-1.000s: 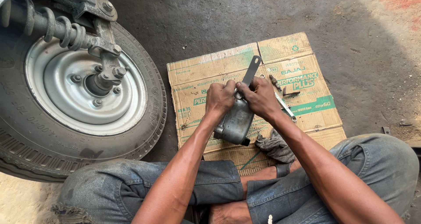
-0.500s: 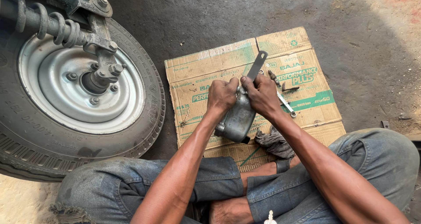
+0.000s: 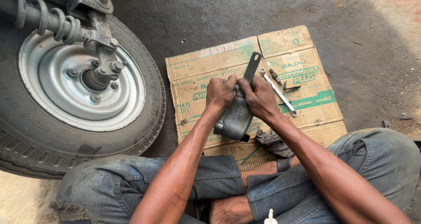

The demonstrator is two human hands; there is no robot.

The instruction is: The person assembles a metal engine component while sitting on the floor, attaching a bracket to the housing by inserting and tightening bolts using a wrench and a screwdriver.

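Biggest thing in view, the wheel [image 3: 74,97] fills the left side, tyre around a silver steel rim with its lug studs showing, and a coil-spring shock absorber [image 3: 52,22] slants across the top of it down to the hub. To the right of the tyre a flattened cardboard box [image 3: 307,114] lies on the dark concrete floor [image 3: 372,40], and the person sits cross-legged at its near edge in worn jeans [image 3: 377,162], both forearms reaching forward over the card. There, in the middle, is the piece in hand: a grey cast-metal housing [image 3: 234,119], held just above the cardboard, its long axis running from the low end near the person's knees up and away to the right, where a flat dark metal arm [image 3: 251,68] with a hole at its tip sticks out beyond the knuckles. The left hand [image 3: 220,92] is closed on the upper left of the housing, the right hand [image 3: 258,97] closed on the upper right at the root of that arm; both sets of fingers are wrapped tight on the part, the two hands touching each other, neither one nearer than the other. Just beyond the right hand a slim spanner [image 3: 278,92] lies on the card, parallel to the housing's slant, with a bolt [image 3: 275,76] and a small bent piece [image 3: 291,87] beside it. A grey rag [image 3: 272,143] is bunched under the right wrist.
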